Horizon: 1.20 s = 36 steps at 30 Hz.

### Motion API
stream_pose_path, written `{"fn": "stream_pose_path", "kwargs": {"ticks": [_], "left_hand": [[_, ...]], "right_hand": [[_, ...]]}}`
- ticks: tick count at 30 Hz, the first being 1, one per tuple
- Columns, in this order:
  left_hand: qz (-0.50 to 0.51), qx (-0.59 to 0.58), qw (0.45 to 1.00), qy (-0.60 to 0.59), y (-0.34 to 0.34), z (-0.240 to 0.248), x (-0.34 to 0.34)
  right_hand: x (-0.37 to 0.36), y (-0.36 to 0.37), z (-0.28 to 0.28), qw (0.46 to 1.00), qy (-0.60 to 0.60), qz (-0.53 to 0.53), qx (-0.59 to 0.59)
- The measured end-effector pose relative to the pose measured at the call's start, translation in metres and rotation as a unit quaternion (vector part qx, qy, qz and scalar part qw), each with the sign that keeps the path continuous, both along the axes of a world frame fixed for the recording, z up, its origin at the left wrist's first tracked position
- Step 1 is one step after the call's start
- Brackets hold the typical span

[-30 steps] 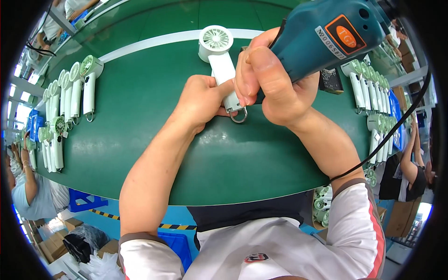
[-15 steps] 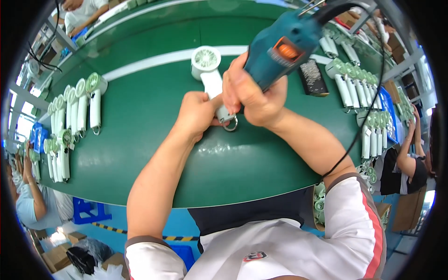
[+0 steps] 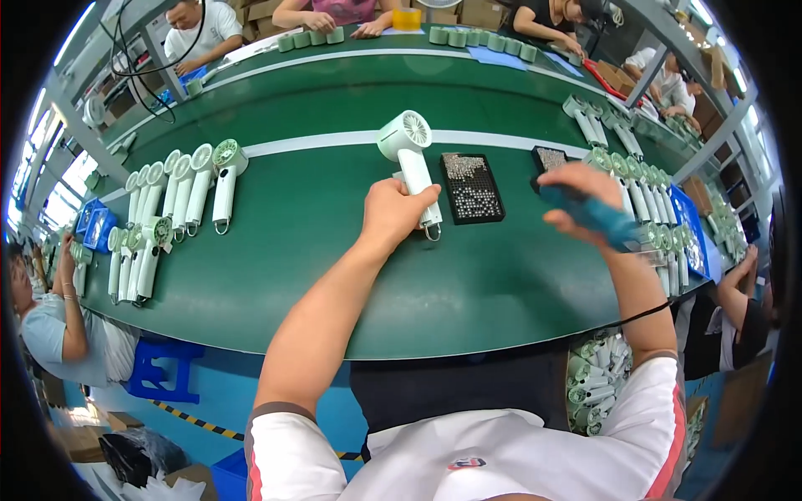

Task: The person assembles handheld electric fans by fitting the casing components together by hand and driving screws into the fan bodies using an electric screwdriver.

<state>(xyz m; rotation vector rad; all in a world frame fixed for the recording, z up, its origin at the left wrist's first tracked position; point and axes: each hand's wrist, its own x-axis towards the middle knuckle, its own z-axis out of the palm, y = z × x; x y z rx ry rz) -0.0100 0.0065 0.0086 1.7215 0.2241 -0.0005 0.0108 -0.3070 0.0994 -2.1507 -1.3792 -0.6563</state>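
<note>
In my left hand [image 3: 390, 215], closed around the handle, is a white and pale green handheld fan [image 3: 414, 171], tilted with its round head pointing away from me. A small metal loop hangs from the handle's near end. To the right, my right hand [image 3: 585, 185], smeared by motion, is wrapped round a teal electric screwdriver [image 3: 600, 220]; its black cord runs back along my forearm. Between the hands lies a black tray [image 3: 479, 220] of small metal pieces that look like screws. A second black tray [image 3: 536, 174] sits partly behind my right hand.
Rows of similar fans [image 3: 199, 188] stand on the green table [image 3: 292, 292] at left, and more fans [image 3: 639, 192] at right. A blue bin [image 3: 693, 217] is beyond those. People work across the table and at both sides. A box of fan parts [image 3: 597, 380] sits below the right edge.
My right hand has swung the screwdriver away from the fan, to the right and lower. The left hand still grips the fan. The view has shifted, showing more of the far side.
</note>
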Motion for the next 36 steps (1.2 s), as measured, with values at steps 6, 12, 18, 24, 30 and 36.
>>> {"fn": "stream_pose_path", "kwargs": {"ticks": [6,12,18,24,30,36], "left_hand": [[0.063,0.09,0.991,-0.08,0.001,-0.017,0.01],[0.092,0.165,0.98,-0.065,-0.007,0.01,-0.008],[0.024,0.273,0.961,0.038,0.004,0.033,-0.029],[0.005,0.356,0.931,0.082,0.018,0.022,-0.081],[0.001,0.434,0.897,0.079,0.009,0.038,-0.127],[-0.012,0.422,0.903,0.075,-0.007,0.041,-0.137]], "right_hand": [[-0.003,-0.022,-0.042,0.964,-0.067,-0.001,-0.259],[0.014,-0.027,-0.059,0.955,-0.076,-0.017,-0.285],[0.029,-0.04,-0.073,0.953,-0.047,-0.015,-0.299],[0.033,-0.046,-0.06,0.937,-0.094,-0.013,-0.336],[0.022,0.015,-0.024,0.981,-0.029,0.037,-0.191],[0.001,0.097,-0.003,0.951,0.116,0.155,-0.242]]}}
